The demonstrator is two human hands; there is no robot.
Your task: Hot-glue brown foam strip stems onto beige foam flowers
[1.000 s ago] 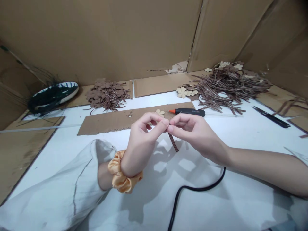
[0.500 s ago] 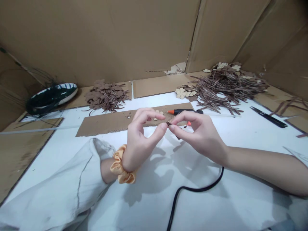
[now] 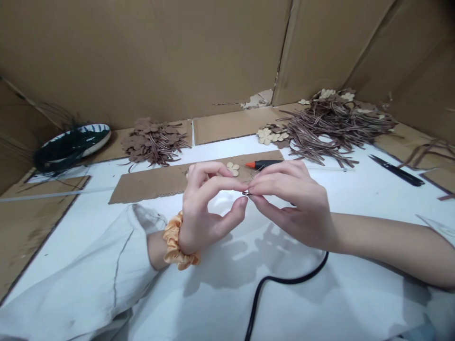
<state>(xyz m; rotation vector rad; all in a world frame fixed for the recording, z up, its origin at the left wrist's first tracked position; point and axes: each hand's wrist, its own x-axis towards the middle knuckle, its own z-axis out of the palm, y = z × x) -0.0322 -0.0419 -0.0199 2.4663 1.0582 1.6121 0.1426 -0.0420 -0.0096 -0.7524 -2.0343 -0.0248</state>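
Note:
Between my fingertips in the head view is a small dark brown piece (image 3: 246, 193), mostly hidden, its exact kind too small to make out. My right hand (image 3: 293, 203) pinches it between thumb and fingers. The index fingertip of my left hand (image 3: 209, 203) reaches the piece from above, while its thumb sits just below with a narrow gap. Behind the hands lies a cardboard strip (image 3: 149, 184) carrying a cream flower cutout (image 3: 233, 169). A black pen-like tool with an orange tip (image 3: 263, 164) rests across that strip, partly covered by my right hand.
Brown flower cutouts with strips (image 3: 152, 139) are heaped at back left, beside a dish of dark threads (image 3: 76, 144). A larger pile of brown strips (image 3: 330, 125) and cream flowers (image 3: 268, 136) stands back right. Black tweezers (image 3: 396, 170) lie right; a black cable (image 3: 284, 280) curves in front.
My left index finger has come down to the small piece and its thumb has dropped away slightly. My right fingers have shifted their pinch. The view has moved a little.

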